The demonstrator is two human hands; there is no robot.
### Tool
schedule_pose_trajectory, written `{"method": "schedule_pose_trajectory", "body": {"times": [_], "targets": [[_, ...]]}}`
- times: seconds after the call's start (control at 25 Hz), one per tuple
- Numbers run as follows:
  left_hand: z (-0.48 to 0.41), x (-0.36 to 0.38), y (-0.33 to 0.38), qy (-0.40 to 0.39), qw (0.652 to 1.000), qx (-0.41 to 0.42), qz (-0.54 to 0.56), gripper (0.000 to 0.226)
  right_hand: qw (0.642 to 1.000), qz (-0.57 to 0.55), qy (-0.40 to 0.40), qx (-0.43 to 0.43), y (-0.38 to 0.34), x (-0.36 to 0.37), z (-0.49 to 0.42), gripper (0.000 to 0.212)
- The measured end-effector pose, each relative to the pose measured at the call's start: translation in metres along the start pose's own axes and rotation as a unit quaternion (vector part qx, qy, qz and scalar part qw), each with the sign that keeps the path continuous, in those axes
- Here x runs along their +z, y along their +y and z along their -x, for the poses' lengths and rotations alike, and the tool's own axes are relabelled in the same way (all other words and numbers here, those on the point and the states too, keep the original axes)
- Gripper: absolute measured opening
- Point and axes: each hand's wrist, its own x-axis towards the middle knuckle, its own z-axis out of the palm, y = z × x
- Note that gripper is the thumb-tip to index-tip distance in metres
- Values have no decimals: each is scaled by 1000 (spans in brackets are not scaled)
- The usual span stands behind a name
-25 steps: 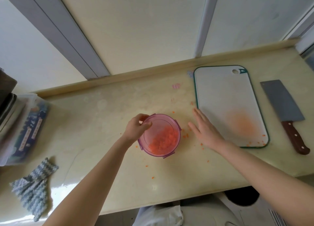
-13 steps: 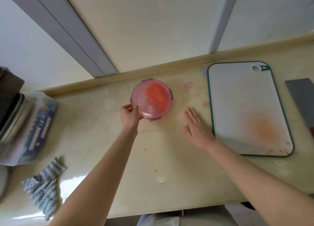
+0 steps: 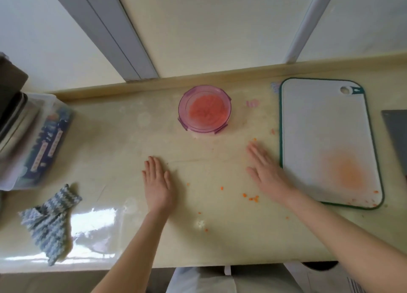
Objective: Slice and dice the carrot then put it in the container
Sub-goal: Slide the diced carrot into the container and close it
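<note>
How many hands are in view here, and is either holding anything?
2. The left hand lies flat on the counter, nearer than the pink container; the right hand lies flat just left of the cutting board. Neither holds anything.

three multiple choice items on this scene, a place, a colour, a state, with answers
1. Where does the container stand? A on the floor; B on the counter by the back ledge; C on a stove.
2. What colour rims the cutting board? A green; B red; C yellow.
3. How are the left hand and right hand? A gripping a knife; B holding a cloth; C flat on the counter, fingers straight.
Answers: 1 B, it sits by the ledge; 2 A, green edge round the white board; 3 C, both lie open, empty.
</note>
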Motion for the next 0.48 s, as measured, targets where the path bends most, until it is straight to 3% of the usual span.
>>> {"method": "schedule_pose_trajectory", "body": {"times": [0.12,0.24,0.32,0.4,0.48], "targets": [[23,28,50,-34,995,91,10,66,998,20,10,53,10,-3,-10,75],[66,55,103,-120,960,249,51,61,999,26,7,19,0,5,-2,76],[85,53,116,-176,936,288,97,57,1000,3,-10,-6,-4,8,8,70],[74,45,107,-131,944,275,128,53,999,-2,31,-6,4,-4,-2,61],[45,38,91,-48,972,218,68,53,997,12,59,53,18,-19,-28,58]]}}
